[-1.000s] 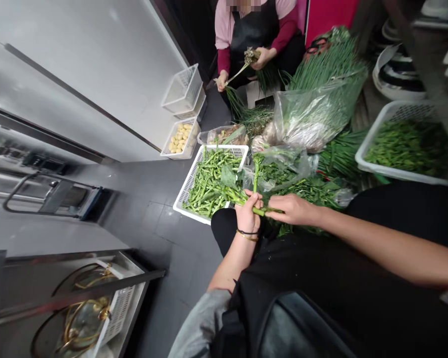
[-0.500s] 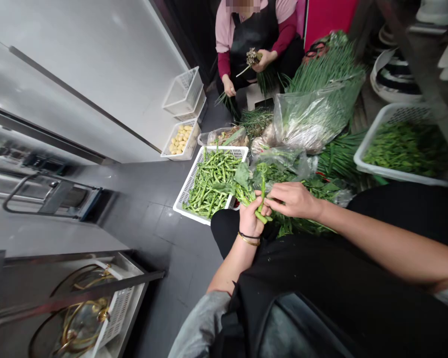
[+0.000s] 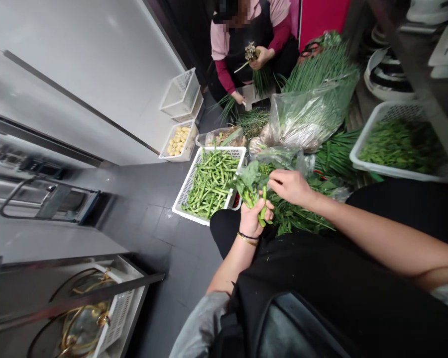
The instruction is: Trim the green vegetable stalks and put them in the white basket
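Observation:
My left hand (image 3: 254,219) is closed around a small bunch of green vegetable stalks (image 3: 251,189), held upright over my lap. My right hand (image 3: 290,185) pinches the leafy top of one stalk just above that bunch. A pile of loose leafy greens (image 3: 298,216) lies under my right forearm. Right of my knee's far side stands a white basket (image 3: 188,186) filled with trimmed green stems (image 3: 211,181).
Another person (image 3: 246,44) sits opposite holding chives. A plastic bag of chives (image 3: 309,114) lies between us. A white basket of greens (image 3: 399,144) is at right, a tub of pale pieces (image 3: 179,140) and stacked baskets (image 3: 181,94) by the steel cabinet, a trolley (image 3: 45,199) at left.
My left hand has tilted the stalk bunch from lying sideways to upright. My right hand has moved up from the stalk ends to the leafy tops.

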A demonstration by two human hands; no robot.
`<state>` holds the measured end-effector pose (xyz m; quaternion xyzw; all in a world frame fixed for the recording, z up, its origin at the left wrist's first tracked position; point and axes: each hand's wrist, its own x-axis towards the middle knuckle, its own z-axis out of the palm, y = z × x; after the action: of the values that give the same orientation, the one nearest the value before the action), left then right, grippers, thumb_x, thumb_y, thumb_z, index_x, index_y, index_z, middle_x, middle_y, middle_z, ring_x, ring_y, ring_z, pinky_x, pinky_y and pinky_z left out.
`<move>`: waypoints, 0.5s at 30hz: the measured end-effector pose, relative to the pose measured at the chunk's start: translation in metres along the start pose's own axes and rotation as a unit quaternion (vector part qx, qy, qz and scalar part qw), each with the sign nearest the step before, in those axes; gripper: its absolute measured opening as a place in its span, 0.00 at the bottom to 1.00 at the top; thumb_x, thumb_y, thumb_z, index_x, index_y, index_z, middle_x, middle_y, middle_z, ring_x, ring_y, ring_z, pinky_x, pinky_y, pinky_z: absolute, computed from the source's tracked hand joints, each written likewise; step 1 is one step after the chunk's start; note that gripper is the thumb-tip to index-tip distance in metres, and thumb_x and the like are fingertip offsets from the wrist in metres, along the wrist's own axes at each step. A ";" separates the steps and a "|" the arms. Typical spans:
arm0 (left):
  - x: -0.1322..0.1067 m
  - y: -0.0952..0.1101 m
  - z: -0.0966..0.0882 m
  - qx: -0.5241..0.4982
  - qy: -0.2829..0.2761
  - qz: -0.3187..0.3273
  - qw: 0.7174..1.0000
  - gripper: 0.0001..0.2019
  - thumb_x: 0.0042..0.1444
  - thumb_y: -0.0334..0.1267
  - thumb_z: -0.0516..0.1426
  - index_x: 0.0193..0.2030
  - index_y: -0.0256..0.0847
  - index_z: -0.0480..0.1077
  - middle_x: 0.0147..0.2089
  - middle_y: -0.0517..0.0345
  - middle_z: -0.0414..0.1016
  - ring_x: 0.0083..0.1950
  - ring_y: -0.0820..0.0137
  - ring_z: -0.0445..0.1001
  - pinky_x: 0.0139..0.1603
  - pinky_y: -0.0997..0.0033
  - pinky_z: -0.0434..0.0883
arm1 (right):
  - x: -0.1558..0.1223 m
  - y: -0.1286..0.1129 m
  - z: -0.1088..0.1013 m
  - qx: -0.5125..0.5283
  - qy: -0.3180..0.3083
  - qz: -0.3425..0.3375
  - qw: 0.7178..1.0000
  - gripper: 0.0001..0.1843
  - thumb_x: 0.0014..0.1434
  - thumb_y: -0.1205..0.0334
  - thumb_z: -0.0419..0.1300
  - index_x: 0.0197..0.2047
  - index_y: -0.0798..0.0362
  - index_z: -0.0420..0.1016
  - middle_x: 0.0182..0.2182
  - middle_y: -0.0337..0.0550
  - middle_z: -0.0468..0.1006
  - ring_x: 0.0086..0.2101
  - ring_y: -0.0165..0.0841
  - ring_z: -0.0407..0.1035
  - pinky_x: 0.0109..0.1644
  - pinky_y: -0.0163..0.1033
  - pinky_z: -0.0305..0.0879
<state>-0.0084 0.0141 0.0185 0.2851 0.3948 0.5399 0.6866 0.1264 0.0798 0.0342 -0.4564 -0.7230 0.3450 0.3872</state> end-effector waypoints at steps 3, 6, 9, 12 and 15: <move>0.002 0.002 -0.001 -0.042 0.036 0.009 0.998 0.20 0.47 0.44 0.64 0.43 0.40 0.62 0.23 0.64 0.68 0.16 0.82 0.56 0.21 0.75 0.58 | -0.020 -0.007 -0.006 -0.118 -0.032 -0.126 0.985 0.17 0.60 0.56 0.51 0.24 0.54 0.70 0.25 0.45 0.72 0.24 0.28 0.63 0.27 0.34 0.53; 0.001 0.007 -0.007 -0.059 0.043 -0.015 0.997 0.16 0.50 0.43 0.61 0.42 0.40 0.63 0.22 0.66 0.65 0.15 0.83 0.52 0.19 0.76 0.54 | -0.027 -0.006 -0.023 -0.049 -0.220 -0.119 0.967 0.15 0.57 0.51 0.56 0.27 0.52 0.74 0.22 0.40 0.73 0.21 0.27 0.63 0.25 0.33 0.53; -0.001 0.009 -0.009 -0.061 0.019 -0.048 0.997 0.13 0.53 0.44 0.59 0.41 0.40 0.64 0.21 0.66 0.64 0.14 0.85 0.48 0.18 0.76 0.51 | -0.012 0.000 -0.038 0.086 -0.269 0.056 0.957 0.18 0.52 0.44 0.60 0.26 0.52 0.72 0.17 0.35 0.71 0.16 0.24 0.60 0.20 0.31 0.52; -0.003 0.006 -0.007 -0.049 -0.017 -0.038 0.998 0.16 0.50 0.45 0.61 0.41 0.40 0.64 0.20 0.66 0.65 0.13 0.84 0.48 0.17 0.76 0.50 | 0.011 0.005 -0.036 0.220 -0.121 0.188 0.949 0.22 0.49 0.44 0.62 0.20 0.54 0.66 0.14 0.36 0.68 0.14 0.24 0.58 0.17 0.31 0.51; -0.003 0.002 -0.002 -0.007 -0.006 -0.004 1.000 0.21 0.46 0.48 0.63 0.43 0.41 0.64 0.21 0.65 0.69 0.13 0.82 0.53 0.18 0.75 0.54 | 0.020 0.005 -0.017 0.353 -0.089 0.241 0.899 0.20 0.43 0.50 0.68 0.20 0.55 0.66 0.13 0.37 0.68 0.14 0.24 0.59 0.16 0.31 0.53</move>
<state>-0.0118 0.0113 0.0197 0.2824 0.3881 0.5382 0.6928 0.1375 0.1024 0.0421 -0.4177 -0.4527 0.6997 0.3621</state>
